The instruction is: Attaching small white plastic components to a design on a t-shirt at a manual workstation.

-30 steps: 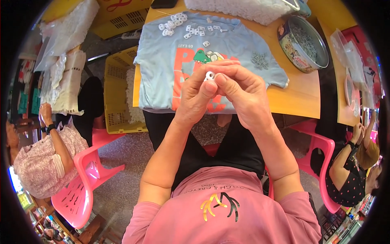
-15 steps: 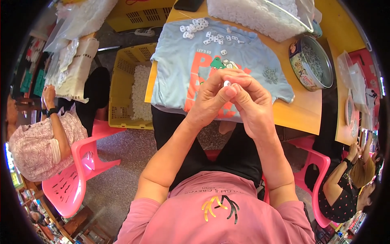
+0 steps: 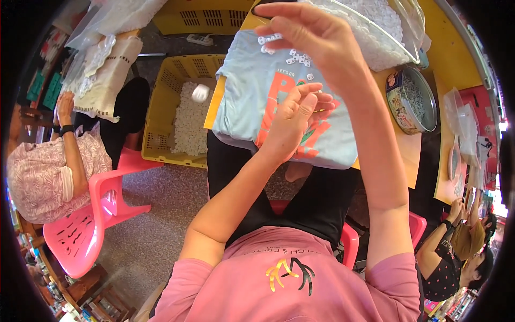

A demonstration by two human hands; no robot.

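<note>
My right hand (image 3: 316,40) is raised over the far part of the table, its fingers apart and nothing visible in it. Lower and nearer, my left hand (image 3: 292,118) is held above a light blue T-shirt (image 3: 244,91), thumb and fingers spread; no held piece can be made out. A blurred white plastic piece (image 3: 200,94) is in mid-air over a yellow crate (image 3: 153,126), apart from both hands. Inside the crate lie many white pieces (image 3: 189,121). Small white two-holed pieces (image 3: 296,57) lie on the shirt, partly hidden by my right hand.
A round tin (image 3: 405,110) of small metal parts stands at the table's right. Behind it is a wire-rimmed container (image 3: 370,35) full of white pieces. A pink chair (image 3: 102,209) and a seated person (image 3: 53,177) are at left. Other people sit at right.
My hands have parted: the right has gone up and away, the left stays low. The white piece between my fingers is no longer there; one is now in mid-air over the crate.
</note>
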